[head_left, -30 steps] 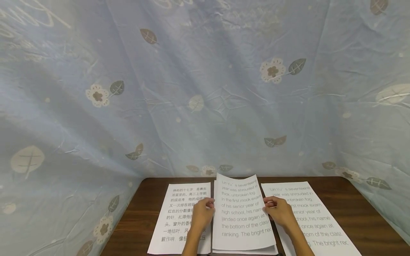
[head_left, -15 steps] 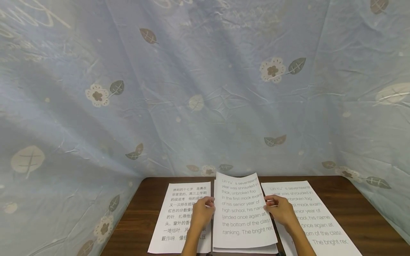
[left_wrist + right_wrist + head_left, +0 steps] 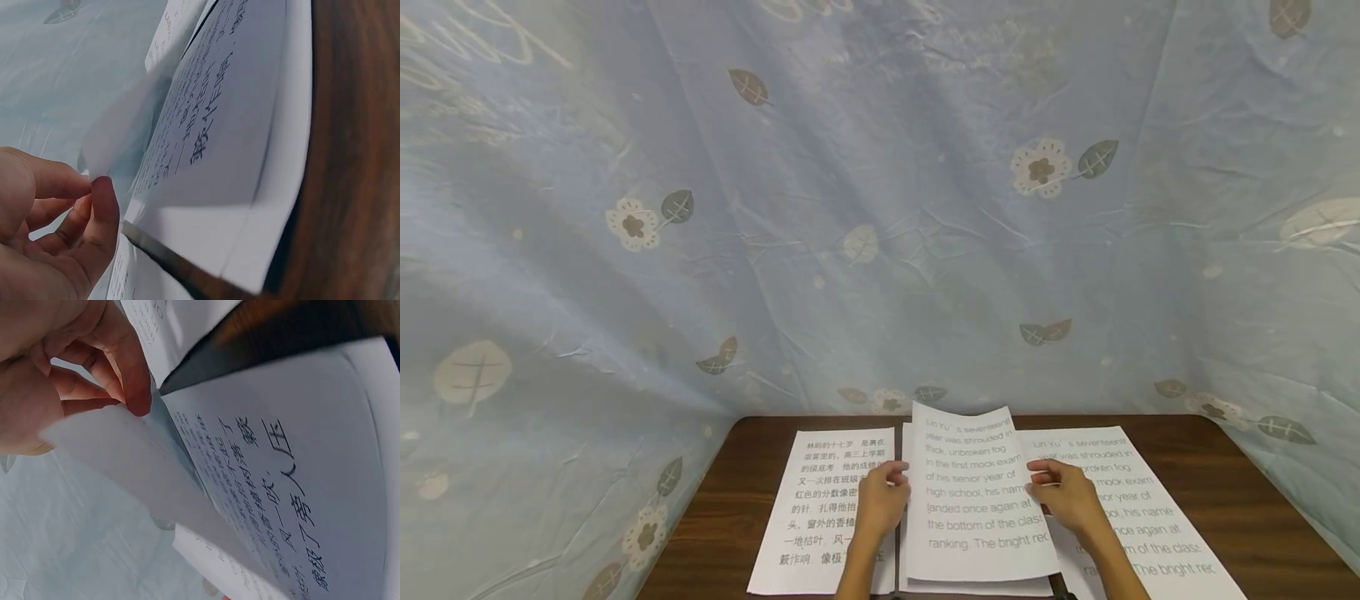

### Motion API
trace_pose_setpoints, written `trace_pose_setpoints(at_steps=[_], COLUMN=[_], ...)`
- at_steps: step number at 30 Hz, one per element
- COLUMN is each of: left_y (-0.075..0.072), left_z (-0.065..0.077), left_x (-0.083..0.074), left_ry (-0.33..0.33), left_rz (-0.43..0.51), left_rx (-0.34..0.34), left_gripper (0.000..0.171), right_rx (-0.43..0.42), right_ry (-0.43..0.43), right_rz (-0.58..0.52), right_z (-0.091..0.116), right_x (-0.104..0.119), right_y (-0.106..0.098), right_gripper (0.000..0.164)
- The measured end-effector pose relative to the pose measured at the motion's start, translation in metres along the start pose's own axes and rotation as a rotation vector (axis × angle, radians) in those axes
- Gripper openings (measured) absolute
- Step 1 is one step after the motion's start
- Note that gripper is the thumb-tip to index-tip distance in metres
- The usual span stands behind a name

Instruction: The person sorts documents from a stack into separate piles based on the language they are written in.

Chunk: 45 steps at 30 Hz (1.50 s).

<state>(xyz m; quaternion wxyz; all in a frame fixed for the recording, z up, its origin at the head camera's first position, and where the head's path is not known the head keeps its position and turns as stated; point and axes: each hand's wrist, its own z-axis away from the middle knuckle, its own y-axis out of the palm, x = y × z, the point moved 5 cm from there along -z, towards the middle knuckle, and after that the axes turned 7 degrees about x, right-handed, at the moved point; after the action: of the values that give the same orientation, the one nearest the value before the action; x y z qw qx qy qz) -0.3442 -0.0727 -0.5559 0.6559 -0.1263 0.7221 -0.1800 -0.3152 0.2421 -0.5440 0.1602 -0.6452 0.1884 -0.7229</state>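
Pinching both sides, likely for balance, my left hand and right hand hold a white rectangular printed paper sheet.

Both bare forearms reach in from the near side over the counter, the left forearm rising steeply with a slight lean inward, the right forearm slanting more strongly toward the middle. The left hand and right hand face each other, apart and about equally far from the counter's far edge. On the left, the fingers are bent, with the tips drawn together in a pinch; the right hand mirrors this, its own fingertips pinched and the other fingers curled behind.
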Motion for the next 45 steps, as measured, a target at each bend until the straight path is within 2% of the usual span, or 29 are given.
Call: trace_pose_setpoints(at_steps=[5, 14, 23, 30, 45], left_y=[0.008, 0.032, 0.049, 0.063, 0.089], left_z=[0.000, 0.001, 0.004, 0.007, 0.009], left_x=[-0.003, -0.016, -0.020, -0.025, -0.035], left_ry=[0.001, -0.004, -0.009, -0.009, -0.016], left_rz=[0.015, 0.075, 0.070, 0.063, 0.138], left_rx=[-0.007, -0.011, -0.008, -0.015, -0.003], left_gripper=[0.037, 0.039, 0.037, 0.035, 0.036], right_rx=[0.008, 0.015, 0.005, -0.002, -0.012], right_ry=[0.000, 0.000, 0.018, 0.023, 0.001], right_rz=[0.003, 0.014, 0.050, 0.102, 0.207], right_z=[0.001, 0.002, 0.000, 0.002, 0.005], right_x=[-0.005, -0.016, -0.030, -0.040, -0.057], right_y=[-0.007, -0.023, -0.045, -0.058, -0.082], right_gripper=[0.043, 0.045, 0.048, 0.048, 0.048])
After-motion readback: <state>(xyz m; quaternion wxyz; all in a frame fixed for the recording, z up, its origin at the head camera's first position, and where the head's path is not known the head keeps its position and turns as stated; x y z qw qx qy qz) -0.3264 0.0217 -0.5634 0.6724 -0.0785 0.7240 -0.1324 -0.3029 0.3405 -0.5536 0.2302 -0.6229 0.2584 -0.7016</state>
